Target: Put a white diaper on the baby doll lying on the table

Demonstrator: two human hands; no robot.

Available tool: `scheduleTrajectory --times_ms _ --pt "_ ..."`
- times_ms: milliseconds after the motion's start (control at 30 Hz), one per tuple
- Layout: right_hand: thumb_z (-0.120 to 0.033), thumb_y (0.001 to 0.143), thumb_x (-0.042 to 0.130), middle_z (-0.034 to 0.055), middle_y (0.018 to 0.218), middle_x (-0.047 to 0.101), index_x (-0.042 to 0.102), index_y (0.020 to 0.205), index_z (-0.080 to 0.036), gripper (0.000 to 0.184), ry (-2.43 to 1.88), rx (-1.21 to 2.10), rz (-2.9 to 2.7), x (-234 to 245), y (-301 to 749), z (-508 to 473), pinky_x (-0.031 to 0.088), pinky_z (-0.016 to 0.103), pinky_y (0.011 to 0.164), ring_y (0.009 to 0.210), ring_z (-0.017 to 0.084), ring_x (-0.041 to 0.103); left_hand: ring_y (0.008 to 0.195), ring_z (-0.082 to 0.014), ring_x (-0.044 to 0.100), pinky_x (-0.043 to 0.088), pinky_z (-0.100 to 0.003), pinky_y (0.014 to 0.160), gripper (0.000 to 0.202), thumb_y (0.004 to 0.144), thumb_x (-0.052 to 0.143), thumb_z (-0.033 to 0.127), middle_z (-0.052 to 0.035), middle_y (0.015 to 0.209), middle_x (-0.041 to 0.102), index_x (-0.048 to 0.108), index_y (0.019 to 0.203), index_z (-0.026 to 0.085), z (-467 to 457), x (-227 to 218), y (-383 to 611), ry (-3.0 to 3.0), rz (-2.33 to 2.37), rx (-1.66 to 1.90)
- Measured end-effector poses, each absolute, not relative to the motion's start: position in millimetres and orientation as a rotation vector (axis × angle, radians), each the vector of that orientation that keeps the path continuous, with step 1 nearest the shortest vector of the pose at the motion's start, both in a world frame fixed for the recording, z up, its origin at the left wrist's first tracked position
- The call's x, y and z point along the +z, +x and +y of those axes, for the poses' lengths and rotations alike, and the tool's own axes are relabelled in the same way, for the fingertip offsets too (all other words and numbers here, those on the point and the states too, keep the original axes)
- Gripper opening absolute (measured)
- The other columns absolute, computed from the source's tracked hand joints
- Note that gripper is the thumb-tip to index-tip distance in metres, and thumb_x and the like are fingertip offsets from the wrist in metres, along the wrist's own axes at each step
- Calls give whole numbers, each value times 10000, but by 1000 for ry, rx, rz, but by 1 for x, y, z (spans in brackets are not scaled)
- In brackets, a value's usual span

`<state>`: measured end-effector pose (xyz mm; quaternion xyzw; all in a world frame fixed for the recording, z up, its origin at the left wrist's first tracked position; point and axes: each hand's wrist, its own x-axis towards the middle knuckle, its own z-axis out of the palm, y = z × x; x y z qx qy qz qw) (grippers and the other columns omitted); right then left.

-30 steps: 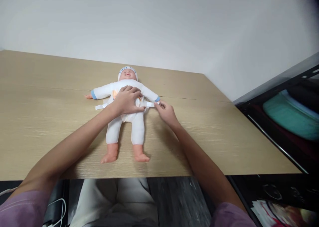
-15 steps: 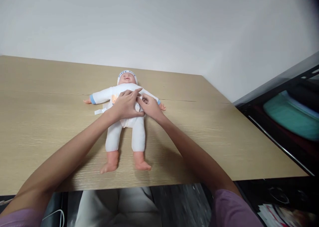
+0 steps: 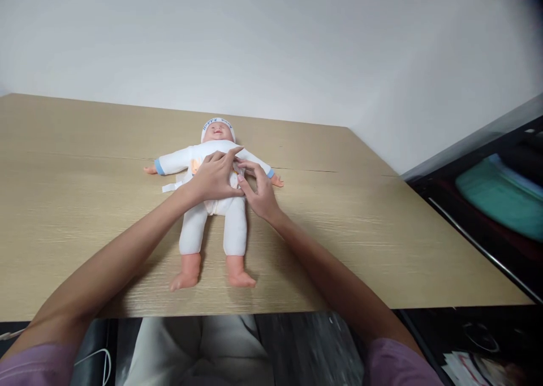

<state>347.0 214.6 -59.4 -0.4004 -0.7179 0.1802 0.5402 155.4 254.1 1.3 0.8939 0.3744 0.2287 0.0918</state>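
Note:
A baby doll point(image 3: 214, 213) in a white suit and cap lies on its back on the wooden table point(image 3: 85, 205), head away from me. My left hand point(image 3: 215, 177) lies flat on the doll's belly with fingers stretched out. My right hand point(image 3: 259, 189) rests against the doll's right side, its fingers pressing on the white nappy at the waist. One white nappy tab point(image 3: 169, 187) sticks out loose on the doll's left side.
A white wall stands behind the table. To the right, a dark shelf unit point(image 3: 487, 205) holds a teal folded cloth point(image 3: 500, 196). My lap and a white cable point(image 3: 95, 363) show below the table's front edge.
My right hand carried the right nappy tab from out beside the doll inwards onto the belly, and its fingers now press there. My left hand stayed on the belly.

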Motion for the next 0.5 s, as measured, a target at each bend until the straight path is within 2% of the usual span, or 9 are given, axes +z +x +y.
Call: scheduleTrajectory --times_ms 133,267,400,500 --pt "-481 1166 539 136 1521 739 676 1463 -262 394 -969 420 -1713 -64 344 213 501 524 1308 1467 283 664 1470 -415 581 364 -594 1301 1051 856 805 468 -174 1533 719 312 1738 180 255 -2 153 2645 1063 729" --pt "-477 1205 408 139 1621 692 693 1543 -245 500 -963 313 -1819 -66 344 208 430 556 1371 1560 286 603 1479 -426 572 356 -616 1303 1042 875 814 505 -179 1551 714 327 1737 184 259 -8 152 2630 1023 757" --pt "-525 1217 292 122 1739 596 609 1678 -243 627 -936 201 -1992 -69 350 208 356 596 1421 1689 293 473 1498 -463 565 376 -676 1289 1105 846 857 584 -213 1608 656 342 1745 201 264 -8 145 2599 904 797" --pt "-551 1220 264 107 1794 534 507 1759 -245 665 -879 171 -2085 -68 355 209 307 597 1443 1733 289 407 1583 -434 528 442 -611 1291 1049 888 845 626 -224 1727 530 375 1732 219 261 -2 129 2475 711 916"
